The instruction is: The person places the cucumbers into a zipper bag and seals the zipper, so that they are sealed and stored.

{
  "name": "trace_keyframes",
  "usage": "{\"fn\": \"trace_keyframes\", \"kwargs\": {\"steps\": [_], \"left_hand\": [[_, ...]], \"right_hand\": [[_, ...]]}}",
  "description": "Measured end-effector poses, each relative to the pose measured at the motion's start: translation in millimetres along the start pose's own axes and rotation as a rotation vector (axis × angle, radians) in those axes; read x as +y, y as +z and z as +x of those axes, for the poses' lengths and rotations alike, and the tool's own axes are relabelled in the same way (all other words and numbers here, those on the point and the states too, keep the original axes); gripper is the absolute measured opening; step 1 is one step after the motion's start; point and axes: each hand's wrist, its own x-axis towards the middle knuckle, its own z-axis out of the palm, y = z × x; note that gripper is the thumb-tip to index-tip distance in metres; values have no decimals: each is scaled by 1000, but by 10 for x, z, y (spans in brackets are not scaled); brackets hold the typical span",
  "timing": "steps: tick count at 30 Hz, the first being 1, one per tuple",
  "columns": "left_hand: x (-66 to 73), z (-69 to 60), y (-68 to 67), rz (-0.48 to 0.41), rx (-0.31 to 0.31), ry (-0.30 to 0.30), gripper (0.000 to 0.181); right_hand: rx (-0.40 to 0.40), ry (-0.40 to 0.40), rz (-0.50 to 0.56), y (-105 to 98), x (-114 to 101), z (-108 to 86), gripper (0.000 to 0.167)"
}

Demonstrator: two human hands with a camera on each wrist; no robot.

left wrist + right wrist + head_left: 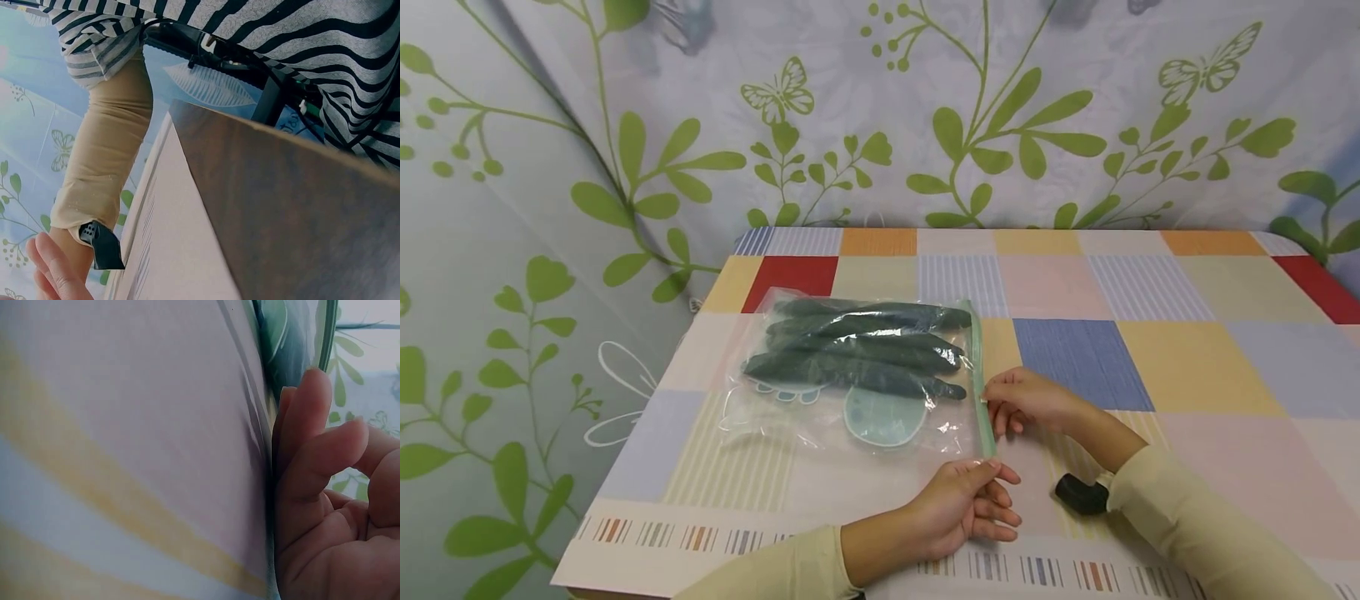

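Note:
A clear zip bag [820,429] lies flat on the table, its pale green zip edge [977,358] on the right side. Inside it are several dark green cucumbers [857,372], side by side. My right hand [1026,400] pinches the zip edge a little below its middle, thumb and forefinger together. At the near end of that edge, my left hand [958,508] pinches the bag's corner between thumb and forefinger, with its other fingers loosely spread. The right wrist view shows the right hand's fingers [312,406] beside the green edge; the exact contact is partly hidden there.
A patchwork-patterned cloth [1210,367] covers the table, with a leaf-printed curtain [865,108] behind it. A black wrist device [1081,493] sits at the right cuff. In the left wrist view, the table's dark wooden side [287,206] is near a striped garment [300,37].

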Motion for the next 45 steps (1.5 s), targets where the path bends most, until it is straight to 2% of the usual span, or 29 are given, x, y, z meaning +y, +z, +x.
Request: {"fn": "trace_keyframes", "kwargs": {"steps": [8,25,32,40,45], "left_hand": [[1,10,-10,10,9,2,29],[-9,22,-24,13,-15,16,29],[-16,31,-30,16,-17,26,29],[0,30,-10,11,-18,27,30],[10,29,7,8,-19,29,31]], "right_hand": [[10,1,-15,-51,-54,64,19],[38,-10,-28,-150,-101,219,21],[108,9,-115,-196,-163,286,22],[215,-30,-114,-236,-204,356,11],[287,-34,-93,-261,-253,397,46]]}}
